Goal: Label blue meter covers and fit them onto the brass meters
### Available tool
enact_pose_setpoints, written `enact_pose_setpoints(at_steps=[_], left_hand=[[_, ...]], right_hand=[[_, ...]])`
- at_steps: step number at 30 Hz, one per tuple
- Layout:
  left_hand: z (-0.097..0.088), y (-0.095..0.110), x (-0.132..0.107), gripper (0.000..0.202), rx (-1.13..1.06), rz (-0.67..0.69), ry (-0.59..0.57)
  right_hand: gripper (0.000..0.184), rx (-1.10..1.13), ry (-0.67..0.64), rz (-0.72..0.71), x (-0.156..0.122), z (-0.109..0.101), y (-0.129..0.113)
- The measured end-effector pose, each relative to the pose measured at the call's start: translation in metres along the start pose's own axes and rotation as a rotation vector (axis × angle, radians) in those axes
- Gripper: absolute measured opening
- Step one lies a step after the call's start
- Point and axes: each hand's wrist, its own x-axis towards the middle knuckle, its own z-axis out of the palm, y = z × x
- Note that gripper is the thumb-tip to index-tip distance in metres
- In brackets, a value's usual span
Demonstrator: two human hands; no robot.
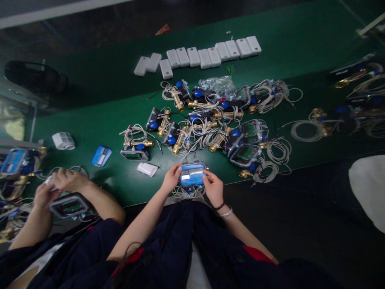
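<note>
A blue meter unit [192,175] with a pale label on its face sits at the near edge of the green bench [105,120]. My left hand [171,178] grips its left end and my right hand [212,186] grips its right end, fingers curled round it. Coiled white cable [188,194] hangs below the unit. Just beyond lies a heap of meters with brass fittings, blue caps and white wire coils [207,120]. A small white cover [147,169] lies left of my left hand.
A row of white plastic covers [204,56] lies at the back. A blue faceplate [101,155] and a white part [63,141] lie to the left. A co-worker's hands [57,186] work over another meter [68,205] at my left. More meters [355,108] lie at the right.
</note>
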Motion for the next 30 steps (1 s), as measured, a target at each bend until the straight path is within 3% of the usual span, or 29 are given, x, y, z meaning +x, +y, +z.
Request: enact_pose_setpoints(at_steps=[11, 16, 20, 25, 30], left_hand=[[-0.001, -0.003, -0.001, 0.035, 0.042, 0.017, -0.018], [0.007, -0.001, -0.022, 0.073, 0.259, 0.185, -0.08], [0.009, 0.001, -0.029, 0.08, 0.291, 0.207, -0.116], [0.009, 0.0, -0.018, 0.077, 0.21, 0.222, -0.076], [0.009, -0.004, -0.012, 0.078, 0.163, 0.231, -0.086]], right_hand=[[0.036, -0.057, -0.028, -0.015, 0.005, 0.0, -0.001], [0.044, -0.497, -0.208, -0.308, 0.02, -0.009, -0.02], [0.053, -0.673, -0.25, -0.325, 0.034, -0.019, -0.022], [0.088, -0.312, -0.273, -0.237, 0.033, -0.009, 0.006], [0.08, 0.11, -0.346, -0.061, 0.034, 0.002, 0.031]])
